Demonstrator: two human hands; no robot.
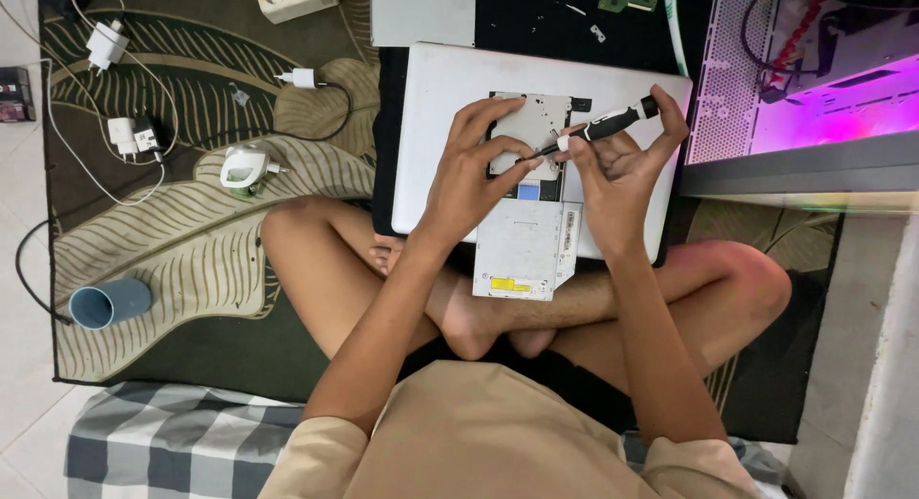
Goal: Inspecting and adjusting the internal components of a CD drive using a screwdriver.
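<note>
A dark green rug with pale leaf shapes [191,240] covers the floor where the person sits cross-legged. At the far right stands an open computer case with a white perforated panel [732,78], lit pink inside. Across the person's knees lies a closed white laptop [440,135], and on it rests a flat grey metal optical drive [526,236], its near end hanging over the laptop's edge above the legs. The left hand [469,178] presses down on the drive's far part, fingers spread and curled around its edge. The right hand [617,169] is closed around a black-handled screwdriver [603,127], whose tip meets the drive just beside the left fingertips. On the rug at the left lie a blue cup on its side [108,303] and several white chargers with cables [124,135].
</note>
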